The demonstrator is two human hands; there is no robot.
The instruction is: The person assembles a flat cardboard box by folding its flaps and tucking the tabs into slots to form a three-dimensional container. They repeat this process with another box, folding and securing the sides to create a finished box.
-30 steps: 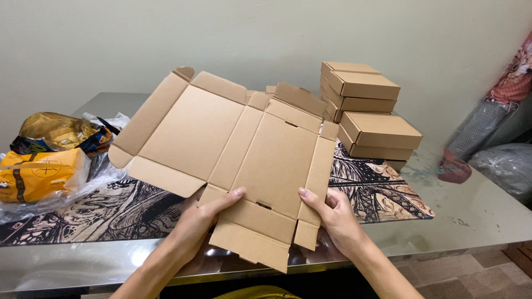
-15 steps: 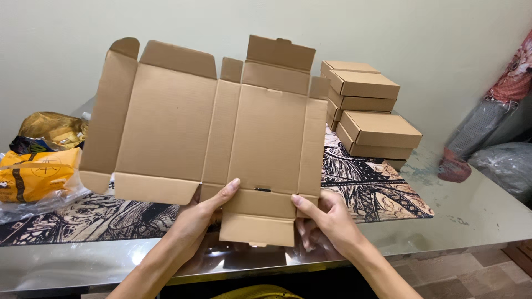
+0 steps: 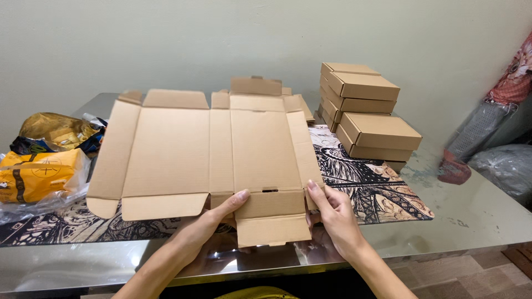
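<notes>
Your grey, glossy desk [image 3: 487,221] is carrying everything here, and a dark mat with a pale swirling print [image 3: 382,188] is lying across its middle. Over that mat you are holding a large flat sheet of brown corrugated cardboard, an unfolded box blank [image 3: 183,155] with flaps along its edges. It is spreading from the left part of the desk to the centre, tilted up a little towards you, with its near edge at your hands and its far flaps pointing to the wall.

To the right of the blank, well apart from your hands, a stack of folded brown cardboard boxes [image 3: 366,111] is standing near the wall, the front ones lower than the ones behind. On the left side of the desk a yellow packet in clear plastic wrap [image 3: 39,174] is lying beside a gold-coloured crinkled bag [image 3: 55,128]; both are sitting just beside the blank's left flap.

Your left hand [image 3: 208,230] is gripping the blank's near edge from below, its fingers [image 3: 235,199] closing on the cardboard next to the small front flap, thumb on top. Your right hand [image 3: 335,218] is doing the same on the other side of that flap, its fingers [image 3: 316,191] pinching the cardboard edge. The small front flap is hanging between your two hands, over the desk's near edge.
</notes>
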